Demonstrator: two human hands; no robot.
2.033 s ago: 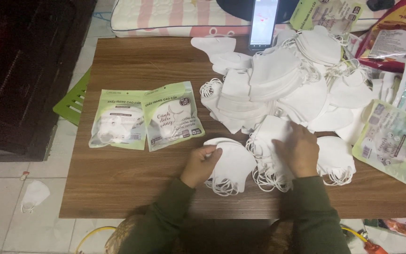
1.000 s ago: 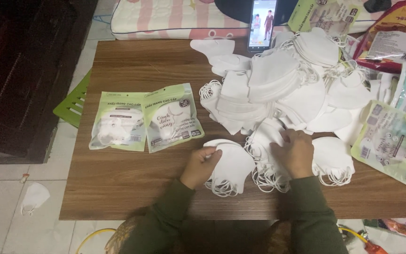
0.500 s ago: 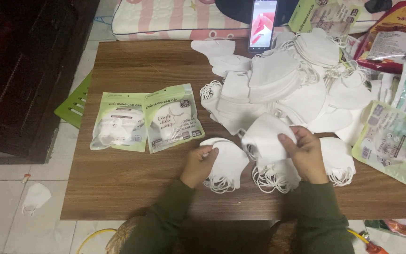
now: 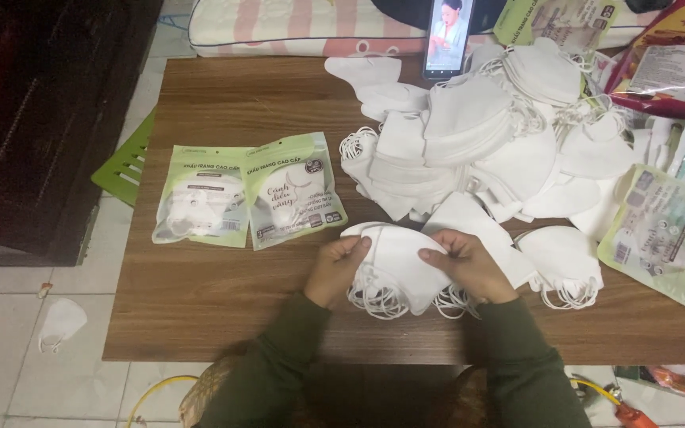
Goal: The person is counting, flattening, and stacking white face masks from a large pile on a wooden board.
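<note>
Here, both hands were on the same small stack of white face masks [image 4: 396,265], which lay on the brown bench [image 4: 223,317] right in front of the person. The left hand [image 4: 338,269] had the left end of the stack and the right hand [image 4: 469,265] had the right end. So the stack's long side ran from left to right, straight across between the two hands, and neither hand was nearer than the other.

The grip of each hand was closed on the stack. The left fingers [image 4: 356,247] were curled over the top edge, with the thumb under it. The right fingers [image 4: 447,247] pinched the other edge the same way. The white ear loops [image 4: 374,301] hung out below the stack and touched the bench.

Another small stack of masks [image 4: 562,261] lay just beside the right hand. A big heap of loose masks [image 4: 485,150] was farther back on the bench. Two green and white mask packets [image 4: 251,194] lay flat to the left, well apart from the hands. A phone [image 4: 448,36] stood at the far edge.
</note>
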